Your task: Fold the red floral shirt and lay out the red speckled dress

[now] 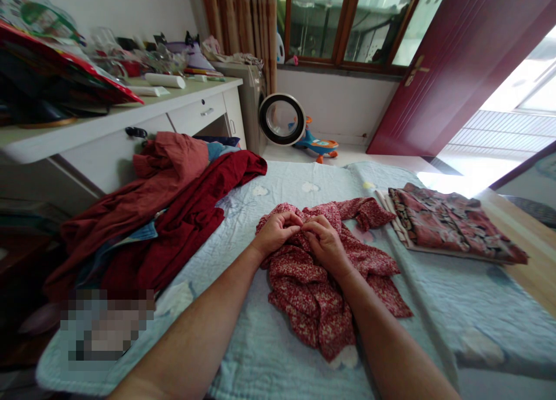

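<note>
A crumpled red-and-white patterned shirt (pixel 321 284) lies on the light blue bed cover (pixel 243 342), one sleeve stretched to the right. Near its upper edge, my left hand (pixel 280 231) pinches the cloth between thumb and fingers. Fingertips almost meeting it, my right hand (pixel 325 243) also pinches the shirt's fabric. The bit of cloth between the fingertips is too small to make out. The shirt's lower part spreads out beneath and between my forearms.
Folded patterned clothes (pixel 452 223) lie on the right. Dark red clothing (pixel 186 232) and a rust-coloured garment (pixel 174 162) are heaped at left, beside a white desk (pixel 152 128). Beyond the bed are a washing machine with its round door (pixel 282 119) open, a toy (pixel 319 144) and a red door (pixel 434 70).
</note>
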Motion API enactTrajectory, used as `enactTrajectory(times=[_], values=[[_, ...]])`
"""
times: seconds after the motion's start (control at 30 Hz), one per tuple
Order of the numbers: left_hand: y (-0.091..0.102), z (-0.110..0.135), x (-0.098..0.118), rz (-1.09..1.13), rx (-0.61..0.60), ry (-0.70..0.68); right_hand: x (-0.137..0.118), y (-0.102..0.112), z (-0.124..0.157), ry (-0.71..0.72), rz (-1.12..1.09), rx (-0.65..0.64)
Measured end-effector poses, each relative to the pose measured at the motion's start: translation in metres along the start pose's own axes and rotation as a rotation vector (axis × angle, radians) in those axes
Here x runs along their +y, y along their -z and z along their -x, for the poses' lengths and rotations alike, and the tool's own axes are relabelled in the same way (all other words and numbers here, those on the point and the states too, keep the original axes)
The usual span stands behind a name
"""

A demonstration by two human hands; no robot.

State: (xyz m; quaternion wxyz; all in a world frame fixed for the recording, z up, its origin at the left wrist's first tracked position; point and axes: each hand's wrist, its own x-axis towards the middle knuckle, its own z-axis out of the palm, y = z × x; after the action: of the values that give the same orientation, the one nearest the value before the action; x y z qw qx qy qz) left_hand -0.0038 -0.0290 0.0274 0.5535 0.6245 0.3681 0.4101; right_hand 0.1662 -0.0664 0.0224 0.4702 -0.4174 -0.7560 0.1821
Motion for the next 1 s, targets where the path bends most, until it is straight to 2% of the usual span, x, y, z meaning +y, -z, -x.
enactTrajectory(times=[0.37, 0.57, 0.7, 0.93, 1.0], values=[[0.003, 0.0, -0.001, 0.028, 0.004, -0.004, -0.001, 0.001, 0.0, 0.016, -0.019, 0.011], [0.003, 0.0, 0.001, 0.035, -0.001, -0.009, -0.002, 0.001, 0.0, -0.038, -0.012, 0.02], [0.003, 0.0, 0.001, 0.035, 0.002, -0.013, -0.002, 0.001, 0.0, -0.005, -0.015, 0.026], [0.001, 0.002, 0.001, 0.064, -0.007, 0.001, 0.006, 0.006, 0.002, -0.038, 0.052, 0.168], [0.001, 0.002, 0.002, 0.047, -0.002, -0.001, 0.009, 0.007, 0.004, -0.069, 0.044, 0.173]])
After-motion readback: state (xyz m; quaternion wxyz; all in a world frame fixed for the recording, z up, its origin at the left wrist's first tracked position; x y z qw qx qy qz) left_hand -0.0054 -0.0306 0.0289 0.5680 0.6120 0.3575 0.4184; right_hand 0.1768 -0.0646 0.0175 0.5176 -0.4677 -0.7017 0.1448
